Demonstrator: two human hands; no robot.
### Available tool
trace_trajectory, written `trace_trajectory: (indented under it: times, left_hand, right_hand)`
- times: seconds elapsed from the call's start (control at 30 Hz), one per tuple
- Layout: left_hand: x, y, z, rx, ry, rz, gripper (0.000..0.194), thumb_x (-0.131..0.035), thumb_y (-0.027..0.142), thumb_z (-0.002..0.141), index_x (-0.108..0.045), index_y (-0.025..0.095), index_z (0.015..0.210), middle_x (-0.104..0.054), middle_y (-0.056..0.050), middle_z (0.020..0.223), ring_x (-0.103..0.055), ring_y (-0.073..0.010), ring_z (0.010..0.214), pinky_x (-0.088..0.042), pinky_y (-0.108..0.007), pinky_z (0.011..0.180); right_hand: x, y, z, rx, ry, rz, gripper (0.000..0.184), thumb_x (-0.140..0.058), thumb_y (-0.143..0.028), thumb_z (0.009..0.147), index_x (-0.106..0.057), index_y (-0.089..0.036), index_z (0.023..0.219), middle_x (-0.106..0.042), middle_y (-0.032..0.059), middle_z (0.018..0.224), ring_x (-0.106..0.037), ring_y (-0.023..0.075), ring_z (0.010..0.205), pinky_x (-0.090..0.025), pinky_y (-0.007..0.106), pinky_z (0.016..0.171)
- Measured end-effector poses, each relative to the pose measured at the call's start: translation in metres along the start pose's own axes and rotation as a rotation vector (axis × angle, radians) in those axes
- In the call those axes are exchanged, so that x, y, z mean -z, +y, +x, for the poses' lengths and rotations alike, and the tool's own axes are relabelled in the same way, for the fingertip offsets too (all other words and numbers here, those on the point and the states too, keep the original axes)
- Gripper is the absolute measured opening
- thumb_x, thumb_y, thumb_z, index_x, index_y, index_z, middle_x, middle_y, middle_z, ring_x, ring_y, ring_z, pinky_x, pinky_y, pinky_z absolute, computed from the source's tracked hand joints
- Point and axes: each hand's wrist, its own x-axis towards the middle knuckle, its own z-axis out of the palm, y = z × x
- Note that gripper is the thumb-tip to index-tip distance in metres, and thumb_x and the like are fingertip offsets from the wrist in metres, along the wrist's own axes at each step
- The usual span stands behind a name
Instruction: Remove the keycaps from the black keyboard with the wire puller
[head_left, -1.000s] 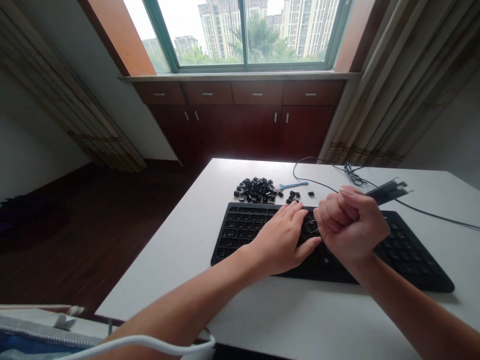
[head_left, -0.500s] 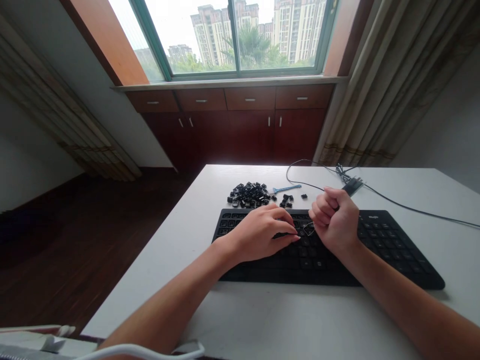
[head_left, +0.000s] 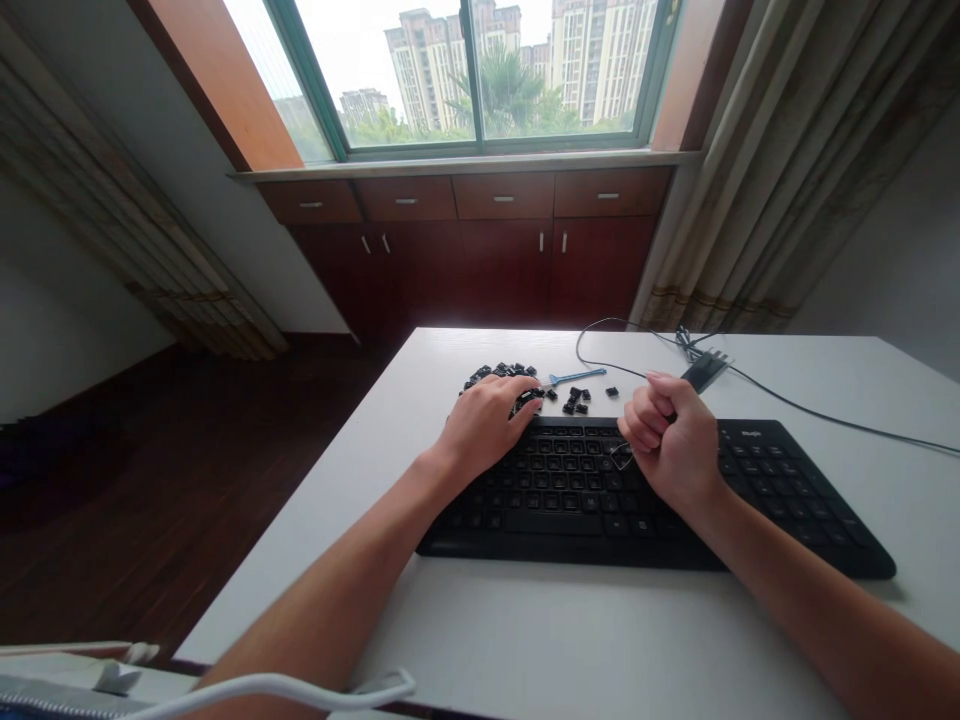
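Note:
A black keyboard (head_left: 555, 522) lies across the white table, with many of its keys off and bare sockets showing. My left hand (head_left: 487, 415) is over the pile of loose black keycaps (head_left: 517, 370) behind the keyboard's left part, thumb and index finger apart around a few of them. Most of the pile is hidden under that hand. My right hand (head_left: 671, 435) is a fist round a black keycap puller (head_left: 703, 372); its thin wire loop (head_left: 621, 456) sticks out below, over the middle of the keyboard.
A small blue brush (head_left: 577, 377) lies beside the pile, with several stray keycaps (head_left: 576, 398) near it. The black cable (head_left: 810, 408) runs along the back right, partly bundled. A white cord (head_left: 277, 684) crosses at bottom left, by my forearm.
My left hand has gone from the keyboard's middle, beside the wire loop, leftward and back to the keycap pile. My right hand keeps its grip on the puller, which has dropped slightly.

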Motion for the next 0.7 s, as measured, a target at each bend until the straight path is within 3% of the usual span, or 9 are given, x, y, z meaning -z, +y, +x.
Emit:
trace_trajectory:
  times: [0.2, 0.4, 0.7]
  left_hand:
    - [0.009, 0.024, -0.005, -0.243, -0.032, -0.04, 0.024, -0.053, 0.033, 0.104, -0.066, 0.02, 0.12, -0.07, -0.007, 0.123, -0.065, -0.0234, 0.11, -0.055, -0.041, 0.097]
    - [0.018, 0.036, -0.005, -0.494, -0.123, 0.068, 0.027, -0.044, 0.032, 0.106, -0.067, 0.018, 0.111, -0.071, -0.006, 0.109, -0.066, -0.0208, 0.095, -0.054, -0.037, 0.086]
    - [0.02, 0.038, -0.007, -0.547, -0.169, 0.173, 0.028, -0.041, 0.029, 0.105, -0.067, 0.018, 0.102, -0.068, -0.005, 0.096, -0.062, -0.0192, 0.084, -0.049, -0.033, 0.076]
  right_hand:
    - [-0.016, -0.003, -0.018, -0.034, -0.032, -0.12, 0.041, -0.071, -0.023, 0.082, -0.039, -0.021, 0.057, -0.03, -0.0089, 0.047, -0.028, 0.006, 0.039, -0.025, 0.021, 0.036]
    - [-0.021, 0.005, -0.029, -0.123, -0.065, -0.219, 0.045, -0.073, -0.033, 0.087, -0.041, -0.02, 0.058, -0.035, -0.0071, 0.05, -0.034, 0.0062, 0.041, -0.029, 0.021, 0.037]
    - [-0.02, 0.019, -0.036, -0.032, -0.128, -0.289, 0.049, -0.073, -0.043, 0.089, -0.041, -0.021, 0.059, -0.036, -0.0072, 0.051, -0.034, 0.0065, 0.043, -0.03, 0.022, 0.04]
